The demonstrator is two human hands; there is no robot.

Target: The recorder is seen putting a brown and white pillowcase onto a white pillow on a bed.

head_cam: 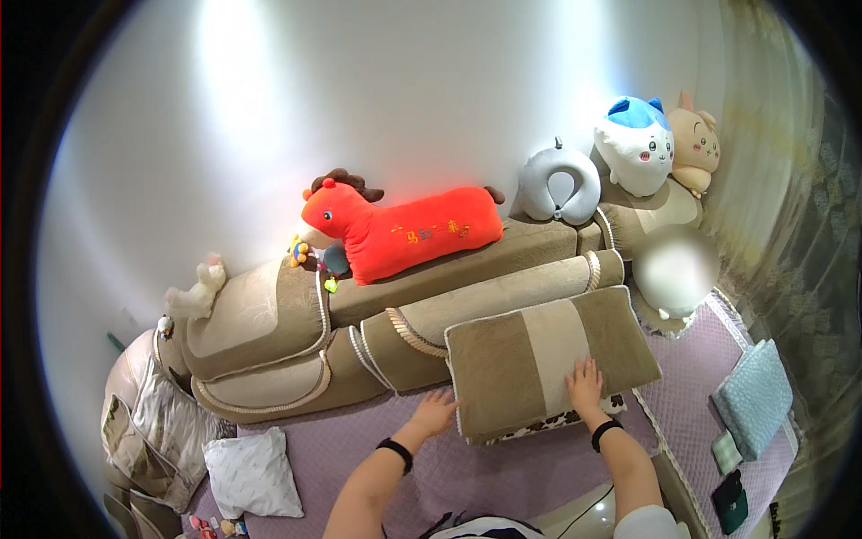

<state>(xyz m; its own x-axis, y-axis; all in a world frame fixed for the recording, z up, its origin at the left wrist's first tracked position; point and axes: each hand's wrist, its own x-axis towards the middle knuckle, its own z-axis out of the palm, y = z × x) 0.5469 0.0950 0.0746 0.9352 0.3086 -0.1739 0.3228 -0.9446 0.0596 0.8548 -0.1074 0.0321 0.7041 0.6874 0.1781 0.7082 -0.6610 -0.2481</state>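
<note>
A brown and beige sofa cushion (553, 364) with white piping lies tilted on the sofa, its back edge near the backrest. My right hand (585, 385) rests on its pale middle band with the fingers spread. My left hand (436, 409) is at the cushion's left edge, fingers apart, over the mauve quilted seat cover (377, 458); whether it touches the edge is hard to tell. Beneath the cushion's front edge shows a brown and white patterned fabric piece (566, 422). Each wrist wears a black band.
A red horse plush (417, 229), a grey neck pillow (560, 185) and a blue-and-white plush (636, 148) sit along the sofa top. A white pillow (253, 473) lies left. At right are a round white plush (675, 273), a light blue cushion (754, 399) and a dark green pouch (731, 502).
</note>
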